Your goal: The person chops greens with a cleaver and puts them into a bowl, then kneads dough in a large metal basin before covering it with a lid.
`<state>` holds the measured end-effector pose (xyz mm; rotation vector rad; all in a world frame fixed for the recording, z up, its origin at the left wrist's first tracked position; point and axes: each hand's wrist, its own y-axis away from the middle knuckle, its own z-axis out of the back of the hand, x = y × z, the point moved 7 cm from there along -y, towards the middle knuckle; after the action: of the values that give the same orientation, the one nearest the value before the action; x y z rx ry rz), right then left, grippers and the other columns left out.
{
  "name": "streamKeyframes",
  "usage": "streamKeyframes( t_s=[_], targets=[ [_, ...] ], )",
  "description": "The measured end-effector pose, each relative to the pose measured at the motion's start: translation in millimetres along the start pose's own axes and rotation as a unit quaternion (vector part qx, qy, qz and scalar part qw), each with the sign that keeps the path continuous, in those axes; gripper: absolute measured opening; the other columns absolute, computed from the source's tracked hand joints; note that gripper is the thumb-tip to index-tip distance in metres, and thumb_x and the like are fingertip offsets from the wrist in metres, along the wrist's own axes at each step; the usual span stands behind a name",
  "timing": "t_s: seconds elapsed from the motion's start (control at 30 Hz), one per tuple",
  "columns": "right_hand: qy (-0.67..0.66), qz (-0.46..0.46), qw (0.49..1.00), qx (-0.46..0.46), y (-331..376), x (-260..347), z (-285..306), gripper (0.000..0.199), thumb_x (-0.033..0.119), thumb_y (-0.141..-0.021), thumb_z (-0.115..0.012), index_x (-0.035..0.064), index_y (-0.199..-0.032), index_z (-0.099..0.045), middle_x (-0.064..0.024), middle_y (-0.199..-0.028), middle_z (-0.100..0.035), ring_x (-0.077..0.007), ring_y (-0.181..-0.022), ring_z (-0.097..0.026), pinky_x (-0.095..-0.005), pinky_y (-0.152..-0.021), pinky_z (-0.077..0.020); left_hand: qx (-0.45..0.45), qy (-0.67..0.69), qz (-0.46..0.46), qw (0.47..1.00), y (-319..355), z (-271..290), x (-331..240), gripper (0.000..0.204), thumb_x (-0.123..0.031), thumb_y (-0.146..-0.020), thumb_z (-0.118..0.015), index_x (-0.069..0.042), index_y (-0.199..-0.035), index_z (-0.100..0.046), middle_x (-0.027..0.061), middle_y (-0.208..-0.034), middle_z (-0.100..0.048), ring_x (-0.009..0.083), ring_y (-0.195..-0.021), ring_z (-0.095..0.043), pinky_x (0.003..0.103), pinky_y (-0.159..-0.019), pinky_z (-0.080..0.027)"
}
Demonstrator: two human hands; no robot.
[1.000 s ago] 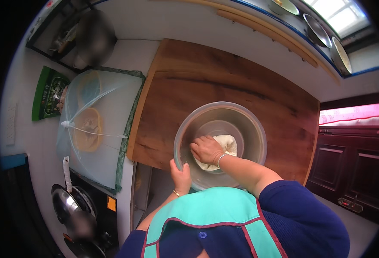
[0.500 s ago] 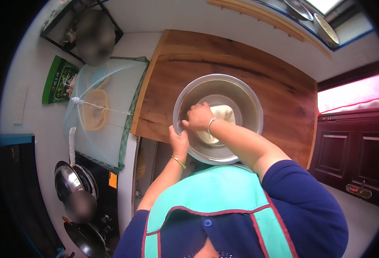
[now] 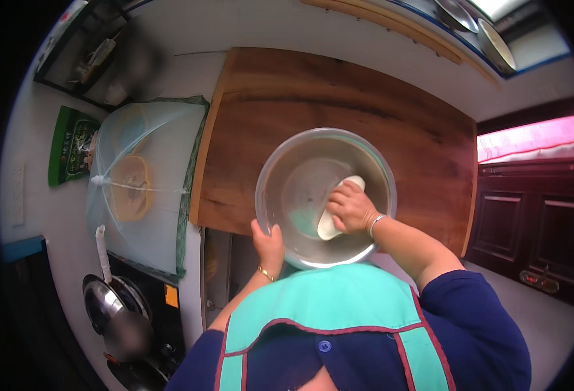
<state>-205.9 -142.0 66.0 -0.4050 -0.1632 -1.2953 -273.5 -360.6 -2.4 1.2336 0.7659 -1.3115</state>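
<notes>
**Dough in steel bowl, both hands engaged**

Steel bowl (image 3: 300, 189) sits on the wooden worktop (image 3: 339, 111), near its 6 o'clock edge. Left hand (image 3: 269, 242) grips the bowl rim at 7 o'clock. Right hand (image 3: 351, 208) is curled over the pale dough (image 3: 329, 225), pressing it against the bowl's inner wall at 4 o'clock. Mesh food cover (image 3: 145, 189) lies at 9 o'clock of the bowl, off the board.
</notes>
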Motion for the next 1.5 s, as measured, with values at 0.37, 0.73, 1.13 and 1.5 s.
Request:
streamKeyframes(
  t_s=[0.37, 0.73, 1.13, 1.5],
  targets=[
    [-0.097, 0.063, 0.992, 0.043, -99, -26, -73, 0.017, 0.023, -0.068, -0.058, 0.0108, -0.057, -0.058, -0.0064, -0.064, -0.059, -0.0245, -0.069, -0.058, -0.0377, -0.069, -0.0442, -0.046, 0.008, 0.091, 0.995, 6, -5, -1, 0.029, -0.001, -0.082, -0.058, 0.003, -0.108, -0.045, 0.0109, -0.095, -0.060, 0.0183, -0.086, -0.059, 0.031, -0.079, -0.047],
    [-0.293, -0.255, 0.920, 0.056, -113, -125, -44, 0.030, 0.028, -0.086, -0.053, 0.0051, -0.096, -0.069, -0.0165, -0.101, -0.066, -0.0312, -0.096, -0.062, -0.0392, -0.086, -0.0474, -0.003, 0.041, 0.052, 0.998, -1, -4, -11, 0.042, -0.020, -0.081, -0.072, 0.002, -0.109, -0.051, 0.0108, -0.096, -0.060, 0.0171, -0.084, -0.056, 0.031, -0.079, -0.047],
    [0.056, -0.032, 0.998, 0.003, -46, 45, 17, 0.032, 0.040, -0.081, -0.060, 0.0100, -0.092, -0.066, -0.0081, -0.106, -0.060, -0.0246, -0.107, -0.055, -0.0412, -0.092, -0.0430, -0.025, 0.151, 0.020, 0.988, -34, -22, 3, 0.034, 0.002, -0.078, -0.057, 0.000, -0.111, -0.053, 0.0061, -0.096, -0.061, 0.0147, -0.085, -0.057, 0.028, -0.079, -0.046],
    [0.086, -0.064, 0.993, -0.045, -65, 3, -51, 0.030, 0.014, -0.079, -0.053, 0.0117, -0.107, -0.063, -0.0066, -0.118, -0.056, -0.0243, -0.117, -0.050, -0.0405, -0.098, -0.0381, -0.028, 0.089, 0.020, 0.995, -23, -18, -10, 0.036, -0.001, -0.079, -0.054, 0.002, -0.115, -0.050, 0.0115, -0.098, -0.061, 0.0195, -0.086, -0.059, 0.033, -0.081, -0.047]
  ],
)
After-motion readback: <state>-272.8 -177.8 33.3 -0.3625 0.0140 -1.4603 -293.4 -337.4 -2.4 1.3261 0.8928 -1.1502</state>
